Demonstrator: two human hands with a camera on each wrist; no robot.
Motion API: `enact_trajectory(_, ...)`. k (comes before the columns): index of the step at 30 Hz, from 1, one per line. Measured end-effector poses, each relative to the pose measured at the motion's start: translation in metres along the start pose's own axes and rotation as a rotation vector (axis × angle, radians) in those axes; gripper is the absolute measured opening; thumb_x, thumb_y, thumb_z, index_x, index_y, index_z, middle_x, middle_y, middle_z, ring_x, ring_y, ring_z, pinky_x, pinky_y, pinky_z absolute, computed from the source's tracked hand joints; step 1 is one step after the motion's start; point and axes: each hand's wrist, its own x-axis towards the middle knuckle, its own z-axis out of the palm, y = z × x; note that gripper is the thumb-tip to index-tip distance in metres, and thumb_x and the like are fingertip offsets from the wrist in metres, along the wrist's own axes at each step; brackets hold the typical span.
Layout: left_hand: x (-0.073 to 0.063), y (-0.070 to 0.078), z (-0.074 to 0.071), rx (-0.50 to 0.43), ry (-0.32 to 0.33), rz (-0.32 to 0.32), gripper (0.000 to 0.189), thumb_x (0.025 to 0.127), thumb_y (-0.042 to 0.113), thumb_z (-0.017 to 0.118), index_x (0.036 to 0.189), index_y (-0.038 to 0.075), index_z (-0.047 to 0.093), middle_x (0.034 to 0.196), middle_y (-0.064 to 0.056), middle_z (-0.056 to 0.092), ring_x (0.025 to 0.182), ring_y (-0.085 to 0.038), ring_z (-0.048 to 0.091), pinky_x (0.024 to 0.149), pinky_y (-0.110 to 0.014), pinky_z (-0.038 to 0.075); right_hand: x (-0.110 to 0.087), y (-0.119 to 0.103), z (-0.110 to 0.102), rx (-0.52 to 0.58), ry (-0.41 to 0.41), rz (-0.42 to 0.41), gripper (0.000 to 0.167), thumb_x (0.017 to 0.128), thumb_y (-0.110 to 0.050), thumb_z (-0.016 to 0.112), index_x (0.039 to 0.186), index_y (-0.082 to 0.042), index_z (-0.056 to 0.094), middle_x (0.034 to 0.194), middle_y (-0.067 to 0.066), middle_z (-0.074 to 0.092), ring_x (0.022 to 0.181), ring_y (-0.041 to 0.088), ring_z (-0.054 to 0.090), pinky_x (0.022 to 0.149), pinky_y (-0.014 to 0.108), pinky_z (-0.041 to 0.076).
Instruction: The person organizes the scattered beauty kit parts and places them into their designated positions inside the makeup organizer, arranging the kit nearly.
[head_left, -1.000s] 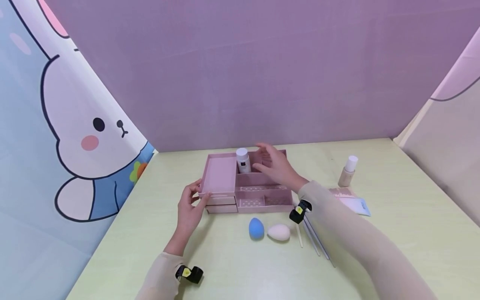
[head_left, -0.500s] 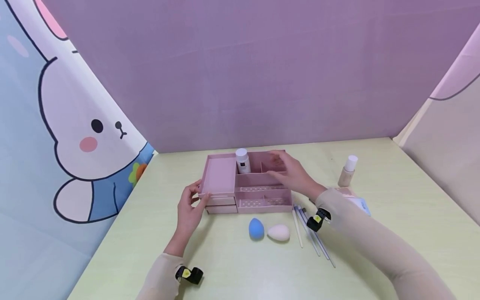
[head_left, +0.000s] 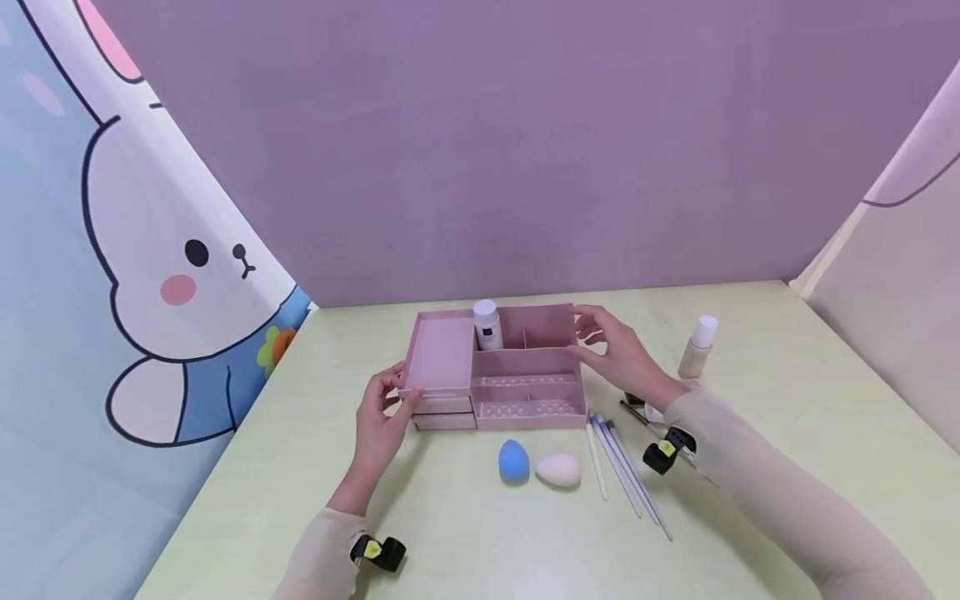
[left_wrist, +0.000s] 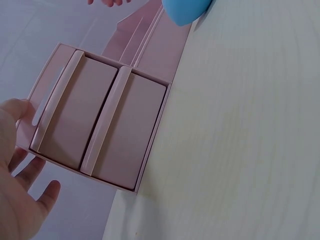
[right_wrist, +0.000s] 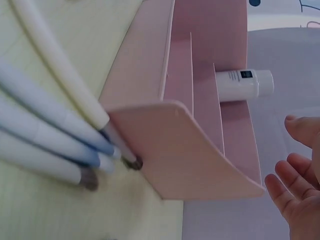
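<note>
While the left hand (head_left: 379, 428) pinches the box (head_left: 532, 422), the right hand (head_left: 624, 358) is wide beside it

Because the left hand has its thumb on the front and its fingers at the side, at eight o'clock, it probably can steady this corner. The right hand, at three o'clock, holds nothing; its thumb and fingertips are spread near the wall, and whether they touch it I cannot tell. The box lies between both hands. If they pushed unequally, I think it could turn and shove the brushes (head_left: 632, 465) at four o'clock, whose tips lie close to its corner. A sharp tilt might topple the white bottle (head_left: 488, 330), because its compartment looks wider than the bottle.

This bottle stands upright in the back row, toward twelve o'clock; nearer come a middle row and a divided front row. At nine o'clock a shallow tray (head_left: 442, 348) tops two drawers (left_wrist: 135, 135), both pushed in, their contents hidden.

Farther out, the blue sponge (head_left: 513, 462) at six and the pale sponge (head_left: 558, 470) at five are rounded, so a knock would probably roll them. At three, the beige bottle (head_left: 697, 348) stands apart from the box; a careless swing of the right sleeve (head_left: 787, 492) might catch it.
</note>
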Motion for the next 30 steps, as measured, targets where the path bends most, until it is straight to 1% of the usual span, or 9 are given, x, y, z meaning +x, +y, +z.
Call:
enact_trajectory(5,0.0,-0.002,0.0,0.002,-0.006,0.002,0.022,0.089,-0.009,0.067,0.098,-0.015,0.049,0.133,-0.03,0.057,0.119,-0.045,0.057,0.087,-0.033,0.049,-0.006,0.006,-0.008,-0.011,0.007,0.023,0.056,0.088,0.002,0.073,0.137,0.004,0.046,0.106,0.02,0.06,0.094,0.035,0.063,0.086,0.049,0.053)
enact_trajectory(11,-0.001,-0.003,0.0,0.01,-0.005,0.01,0.021,0.088,-0.009,0.068,0.097,-0.014,0.049,0.132,-0.03,0.057,0.118,-0.044,0.058,0.088,-0.047,0.049,-0.012,0.006,-0.016,-0.021,0.008,0.016,0.057,0.088,0.002,0.073,0.137,0.005,0.045,0.106,0.016,0.06,0.094,0.038,0.063,0.086,0.047,0.053)
enact_trajectory(17,0.0,-0.003,0.0,0.026,-0.005,0.024,0.021,0.088,-0.009,0.068,0.097,-0.014,0.05,0.132,-0.031,0.057,0.117,-0.045,0.058,0.087,-0.051,0.049,-0.018,0.008,-0.026,-0.06,0.056,-0.01,0.059,0.085,0.006,0.074,0.136,0.007,0.045,0.104,0.016,0.061,0.091,0.03,0.064,0.082,0.045,0.054)
enact_trajectory(19,0.0,-0.003,0.001,0.027,-0.004,0.022,0.021,0.088,-0.009,0.068,0.097,-0.014,0.05,0.132,-0.031,0.057,0.116,-0.045,0.058,0.087,-0.054,0.048,-0.02,0.01,-0.031,-0.075,0.075,-0.004,0.059,0.085,0.006,0.074,0.136,0.006,0.045,0.104,0.015,0.061,0.09,0.028,0.063,0.082,0.043,0.054)
enact_trajectory(21,0.0,-0.003,0.001,0.026,-0.005,0.02,0.022,0.088,-0.009,0.068,0.098,-0.014,0.049,0.132,-0.03,0.057,0.117,-0.046,0.058,0.087,-0.055,0.048,-0.022,0.011,-0.035,-0.083,0.087,0.007,0.059,0.085,0.006,0.074,0.136,0.006,0.045,0.104,0.015,0.061,0.089,0.027,0.062,0.082,0.04,0.054)
enact_trajectory(24,0.0,-0.003,0.001,0.023,-0.004,0.02,0.022,0.088,-0.008,0.068,0.097,-0.014,0.049,0.132,-0.03,0.057,0.116,-0.046,0.058,0.087,-0.057,0.047,-0.027,0.014,-0.042,-0.094,0.097,0.023,0.059,0.085,0.007,0.073,0.137,0.006,0.045,0.104,0.016,0.061,0.09,0.03,0.062,0.083,0.033,0.054)
enact_trajectory(26,0.0,-0.003,0.001,0.022,-0.004,0.02,0.022,0.088,-0.008,0.068,0.097,-0.014,0.049,0.132,-0.03,0.057,0.116,-0.046,0.058,0.087,-0.057,0.047,-0.029,0.015,-0.046,-0.103,0.103,0.023,0.06,0.085,0.008,0.073,0.137,0.007,0.044,0.104,0.017,0.061,0.09,0.03,0.062,0.083,0.028,0.054)
enact_trajectory(28,0.001,-0.003,0.001,0.022,-0.004,0.018,0.021,0.088,-0.008,0.068,0.097,-0.014,0.049,0.132,-0.03,0.057,0.117,-0.045,0.057,0.087,-0.055,0.048,-0.031,0.016,-0.051,-0.102,0.111,0.021,0.06,0.084,0.009,0.073,0.136,0.008,0.044,0.103,0.018,0.061,0.09,0.027,0.062,0.083,0.023,0.052)
enact_trajectory(30,0.001,-0.004,0.0,0.021,-0.003,0.016,0.021,0.088,-0.008,0.068,0.096,-0.014,0.049,0.133,-0.029,0.057,0.117,-0.044,0.057,0.088,-0.052,0.048,-0.033,0.017,-0.055,-0.1,0.122,0.017,0.06,0.083,0.01,0.073,0.136,0.008,0.044,0.103,0.019,0.061,0.089,0.017,0.061,0.082,0.019,0.051)
